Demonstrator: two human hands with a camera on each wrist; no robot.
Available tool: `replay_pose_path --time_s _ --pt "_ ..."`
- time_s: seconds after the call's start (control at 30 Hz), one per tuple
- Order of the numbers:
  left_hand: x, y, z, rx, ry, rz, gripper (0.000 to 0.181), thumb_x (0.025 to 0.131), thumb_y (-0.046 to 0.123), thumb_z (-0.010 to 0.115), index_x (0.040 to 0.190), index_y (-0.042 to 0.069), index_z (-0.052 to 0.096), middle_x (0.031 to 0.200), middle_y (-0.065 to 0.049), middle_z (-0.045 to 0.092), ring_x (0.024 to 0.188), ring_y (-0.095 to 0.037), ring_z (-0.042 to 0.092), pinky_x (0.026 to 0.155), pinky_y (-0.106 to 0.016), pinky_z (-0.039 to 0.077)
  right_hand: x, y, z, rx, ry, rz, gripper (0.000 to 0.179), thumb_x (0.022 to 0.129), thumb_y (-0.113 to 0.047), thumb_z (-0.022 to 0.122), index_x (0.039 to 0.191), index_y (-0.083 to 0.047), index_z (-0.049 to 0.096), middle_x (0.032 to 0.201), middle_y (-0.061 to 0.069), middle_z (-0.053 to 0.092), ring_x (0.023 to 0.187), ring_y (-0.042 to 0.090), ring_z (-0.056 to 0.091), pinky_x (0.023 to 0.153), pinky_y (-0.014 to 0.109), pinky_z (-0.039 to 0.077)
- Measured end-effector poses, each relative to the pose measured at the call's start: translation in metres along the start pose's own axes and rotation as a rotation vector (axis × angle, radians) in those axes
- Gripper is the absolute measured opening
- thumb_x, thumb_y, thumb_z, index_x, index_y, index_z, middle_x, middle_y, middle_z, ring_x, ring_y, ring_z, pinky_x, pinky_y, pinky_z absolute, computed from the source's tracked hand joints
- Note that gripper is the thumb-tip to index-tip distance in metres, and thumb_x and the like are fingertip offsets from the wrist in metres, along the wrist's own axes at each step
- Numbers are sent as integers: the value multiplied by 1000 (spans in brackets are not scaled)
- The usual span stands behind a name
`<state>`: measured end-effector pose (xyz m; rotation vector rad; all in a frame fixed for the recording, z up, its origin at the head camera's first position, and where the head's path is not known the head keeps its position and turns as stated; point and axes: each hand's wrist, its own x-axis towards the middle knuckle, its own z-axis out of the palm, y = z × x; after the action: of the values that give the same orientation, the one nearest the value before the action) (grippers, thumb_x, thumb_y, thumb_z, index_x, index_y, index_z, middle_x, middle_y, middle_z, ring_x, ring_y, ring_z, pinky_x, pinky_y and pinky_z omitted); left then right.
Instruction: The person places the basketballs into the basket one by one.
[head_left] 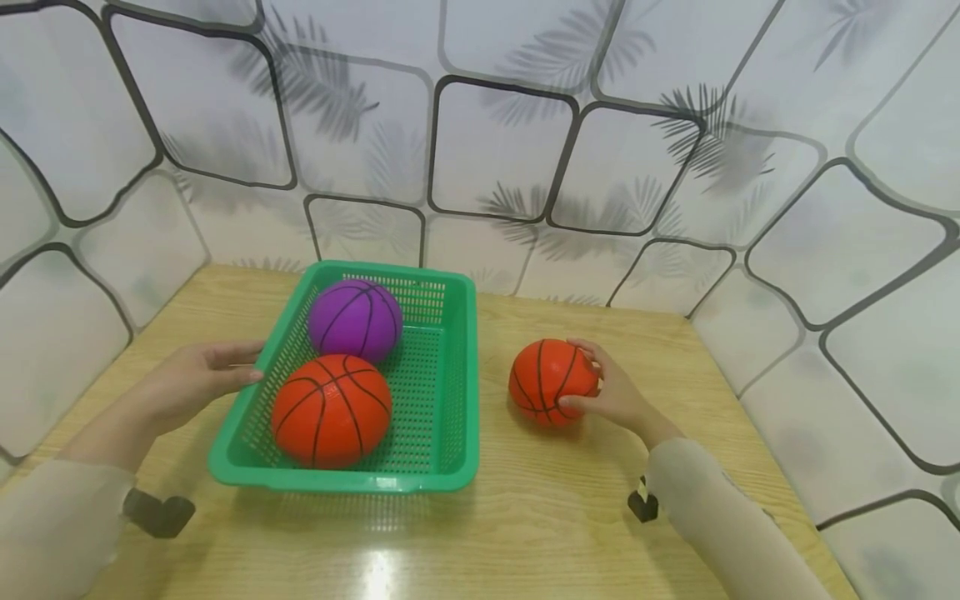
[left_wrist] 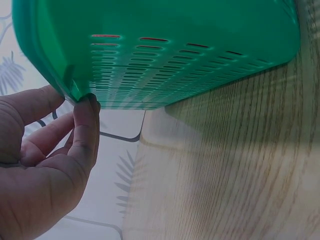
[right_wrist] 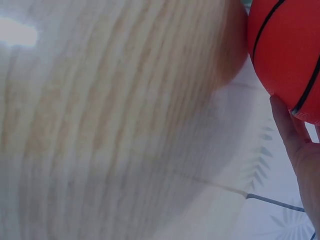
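A green plastic basket [head_left: 471, 400] with slotted walls stands on the table, left of the middle in the head view. My left hand [head_left: 187, 381] pinches its left rim; thumb and fingertips meet at the edge of the basket [left_wrist: 200, 25] in the left wrist view. Inside lie a purple ball [head_left: 356, 321] with black seam lines and, nearer me, an orange-red basketball [head_left: 332, 410]. Right of the basket, my right hand [head_left: 617, 393] grips a smaller orange-red basketball [head_left: 546, 379], thumb at the near side and fingers round the far side. Its black lines also show in the right wrist view.
The light wood table [head_left: 510, 533] runs back to a pale wall covering [head_left: 495, 150] patterned with grey outlines and leaves, which also rises at both sides. Dark small pieces [head_left: 161, 512] hang at the cuffs of both sleeves.
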<state>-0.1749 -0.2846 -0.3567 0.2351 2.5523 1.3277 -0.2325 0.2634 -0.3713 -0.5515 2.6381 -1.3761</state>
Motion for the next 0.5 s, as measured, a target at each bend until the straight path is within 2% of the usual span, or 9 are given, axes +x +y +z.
replay_pose_path --time_s 0.23,0.5 --pt "0 0 0 3 -2 -1 68 96 33 57 146 -4 29 144 -31 33 129 -54 27 98 -68 28 13 20 -9 11 38 -31 87 75 -12 82 146 -20 33 141 18 37 122 42 44 86 50 51" --pt "-1 3 0 -5 -1 -2 69 96 33 57 146 -5 28 144 -32 33 129 -54 27 98 -69 28 23 1 -24 19 71 -56 87 75 -10 82 146 -22 33 142 15 37 120 38 45 85 51 51"
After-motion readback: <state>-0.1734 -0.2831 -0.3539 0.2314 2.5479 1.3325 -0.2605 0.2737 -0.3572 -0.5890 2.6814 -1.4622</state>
